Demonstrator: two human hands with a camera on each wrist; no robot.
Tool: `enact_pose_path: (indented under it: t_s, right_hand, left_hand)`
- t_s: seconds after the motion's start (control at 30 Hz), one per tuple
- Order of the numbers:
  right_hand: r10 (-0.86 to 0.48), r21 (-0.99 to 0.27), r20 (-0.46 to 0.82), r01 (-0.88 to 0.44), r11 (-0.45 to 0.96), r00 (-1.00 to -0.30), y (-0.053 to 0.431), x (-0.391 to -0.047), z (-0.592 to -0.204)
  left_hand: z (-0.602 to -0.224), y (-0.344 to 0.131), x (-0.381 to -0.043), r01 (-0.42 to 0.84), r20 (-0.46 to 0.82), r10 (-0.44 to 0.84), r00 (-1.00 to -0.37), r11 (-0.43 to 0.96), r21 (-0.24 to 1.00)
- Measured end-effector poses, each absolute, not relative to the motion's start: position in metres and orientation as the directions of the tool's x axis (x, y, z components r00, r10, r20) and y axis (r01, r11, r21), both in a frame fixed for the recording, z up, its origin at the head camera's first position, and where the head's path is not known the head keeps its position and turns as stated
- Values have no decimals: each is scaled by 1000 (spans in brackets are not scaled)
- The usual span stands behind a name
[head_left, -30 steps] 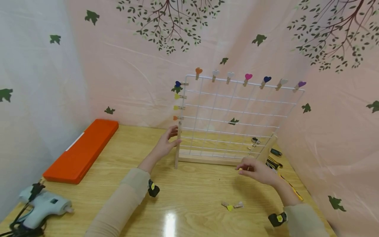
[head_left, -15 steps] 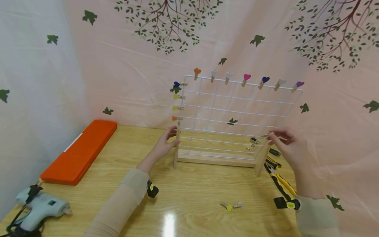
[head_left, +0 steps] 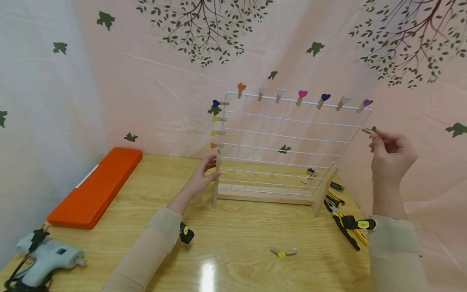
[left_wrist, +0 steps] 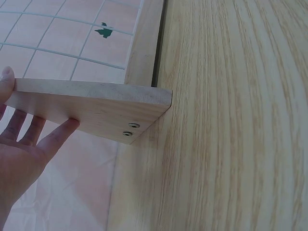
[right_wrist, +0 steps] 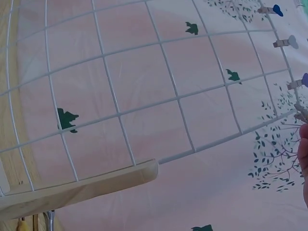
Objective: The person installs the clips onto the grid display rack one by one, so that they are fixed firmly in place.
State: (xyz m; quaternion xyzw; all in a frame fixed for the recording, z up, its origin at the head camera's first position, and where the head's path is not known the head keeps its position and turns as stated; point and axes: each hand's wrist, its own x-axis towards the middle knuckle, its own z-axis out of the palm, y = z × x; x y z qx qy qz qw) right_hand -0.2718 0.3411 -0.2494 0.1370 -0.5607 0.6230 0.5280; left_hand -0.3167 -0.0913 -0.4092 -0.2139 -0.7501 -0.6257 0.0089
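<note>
A white wire grid rack (head_left: 292,131) stands upright in a wooden stand (head_left: 321,190). Heart clothespins line its top edge, including a pink one (head_left: 302,94), and its left edge, including an orange one (head_left: 214,145). My left hand (head_left: 196,177) holds the stand's left side panel (left_wrist: 96,103), thumb at the front edge and fingers along the outer face. Beside the grid's upper right edge, my right hand (head_left: 394,156) pinches a small wooden clothespin (head_left: 367,131); whether it touches the wire I cannot tell. In the right wrist view, fingertips (right_wrist: 304,144) show at the frame's edge.
Loose clothespins (head_left: 281,254) lie on the table (head_left: 237,243). At left are an orange case (head_left: 96,188) and a glue gun (head_left: 51,253) with its cord. Yellow-black pliers (head_left: 344,227) and other tools lie right of the stand. A patterned cloth (head_left: 164,109) hangs behind.
My right hand has risen to the right with the clothespin, from low in front of the stand to beside the grid's upper right edge. My left hand stays on the stand.
</note>
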Motion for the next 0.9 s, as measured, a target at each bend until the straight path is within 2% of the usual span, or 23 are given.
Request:
enact_pose_path:
  t_s: [0.1, 0.23, 0.5, 0.77, 0.9]
  right_hand:
    - [558, -584, 739, -772, 252, -378, 344, -280, -247]
    - [561, -609, 748, -702, 368, -354, 346, -290, -245]
    - [557, -631, 747, -652, 421, -363, 344, -303, -244]
    - [506, -657, 749, -578, 484, -428, 342, -295, -245]
    - [466, -608, 794, -534, 588, -390, 331, -276, -243]
  left_hand:
    - [-416, -92, -322, 326, 276, 296, -914, 134, 936]
    - [-417, -92, -324, 334, 284, 294, -913, 135, 933]
    - [-404, -92, -313, 311, 264, 313, -912, 107, 944]
    - [-402, -93, -310, 324, 280, 311, -908, 100, 941]
    - [-396, -92, -304, 320, 270, 311, -911, 121, 940]
